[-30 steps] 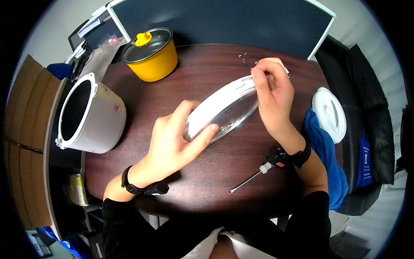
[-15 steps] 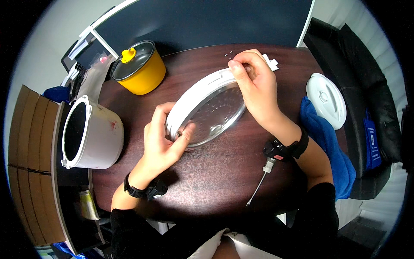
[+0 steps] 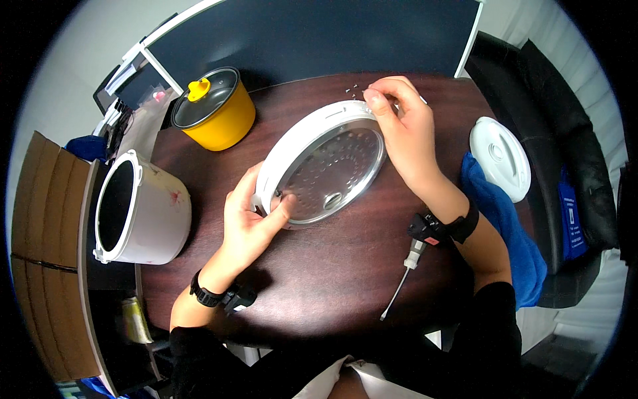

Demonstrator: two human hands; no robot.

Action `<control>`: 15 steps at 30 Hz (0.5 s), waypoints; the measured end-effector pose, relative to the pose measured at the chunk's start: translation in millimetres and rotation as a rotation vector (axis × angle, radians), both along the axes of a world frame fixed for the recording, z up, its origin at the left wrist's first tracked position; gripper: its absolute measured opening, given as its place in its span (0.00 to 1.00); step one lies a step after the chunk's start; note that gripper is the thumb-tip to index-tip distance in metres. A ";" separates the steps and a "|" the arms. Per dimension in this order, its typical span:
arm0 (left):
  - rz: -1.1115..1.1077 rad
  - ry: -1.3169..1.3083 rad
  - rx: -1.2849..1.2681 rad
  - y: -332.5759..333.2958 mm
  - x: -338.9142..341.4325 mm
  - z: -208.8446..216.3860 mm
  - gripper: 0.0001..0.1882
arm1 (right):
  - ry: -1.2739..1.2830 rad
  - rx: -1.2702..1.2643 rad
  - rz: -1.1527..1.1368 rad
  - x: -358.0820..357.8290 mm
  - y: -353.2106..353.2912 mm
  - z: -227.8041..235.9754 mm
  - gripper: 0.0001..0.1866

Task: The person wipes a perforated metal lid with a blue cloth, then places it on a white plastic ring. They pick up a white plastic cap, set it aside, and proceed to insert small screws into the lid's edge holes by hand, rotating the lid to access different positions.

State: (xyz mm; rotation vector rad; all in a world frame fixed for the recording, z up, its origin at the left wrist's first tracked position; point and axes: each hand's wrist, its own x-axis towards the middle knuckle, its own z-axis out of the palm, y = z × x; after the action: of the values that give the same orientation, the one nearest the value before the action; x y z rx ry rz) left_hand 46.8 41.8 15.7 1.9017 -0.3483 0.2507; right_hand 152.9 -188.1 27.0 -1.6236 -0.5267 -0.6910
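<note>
A round white lid with a shiny metal inner plate [image 3: 332, 166] is held tilted above the table. Its dimpled metal side faces me. My left hand [image 3: 249, 216] is closed on the lid's lower left rim, the thumb over the metal edge and the fingers behind. At the upper right rim my right hand [image 3: 402, 123] pinches the edge between thumb and curled fingers. Below my right wrist a screwdriver [image 3: 404, 276] lies on the table. Several tiny screws [image 3: 355, 90] are scattered beyond the lid.
A white rice cooker body [image 3: 156, 216] lies at the left, its dark opening turned leftward. Behind it stands a yellow pot [image 3: 229, 123] with a glass lid. At the right are a white oval cover [image 3: 500, 159] and a blue cloth [image 3: 505, 233]. A dark partition [image 3: 319, 40] borders the table's back.
The lid has turned so that more of its metal face shows toward me. My right hand has shifted slightly rightward with the rim, and both hands keep their hold.
</note>
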 end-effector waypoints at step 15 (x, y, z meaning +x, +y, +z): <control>-0.012 -0.062 0.111 0.8 -3.5 2.1 0.28 | -0.241 -0.340 0.067 -24.2 0.9 14.4 0.07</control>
State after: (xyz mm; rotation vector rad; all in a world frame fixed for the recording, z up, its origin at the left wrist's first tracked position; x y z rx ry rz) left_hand 43.4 42.6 17.9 2.0033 -0.4226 0.2886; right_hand 128.7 -187.3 41.3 -1.8371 -0.9094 -0.7826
